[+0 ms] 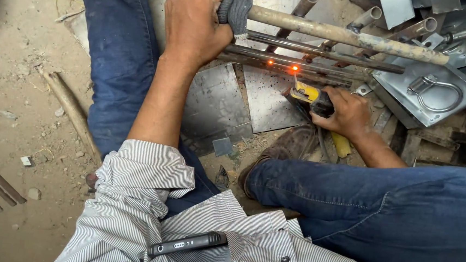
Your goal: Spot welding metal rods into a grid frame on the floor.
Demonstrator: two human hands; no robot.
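Both fists closed: left hand grips cloth-wrapped pipe, right hand grips yellow welding holder.

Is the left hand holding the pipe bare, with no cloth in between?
No, the left hand grips the pipe through a grey cloth.

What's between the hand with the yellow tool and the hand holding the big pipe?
In the head view, thin dark metal rods with two glowing orange spots lie between the right hand and left hand.

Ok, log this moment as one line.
left hand: grips pipe through grey cloth | right hand: holds yellow electrode holder | glowing spot on steel bars
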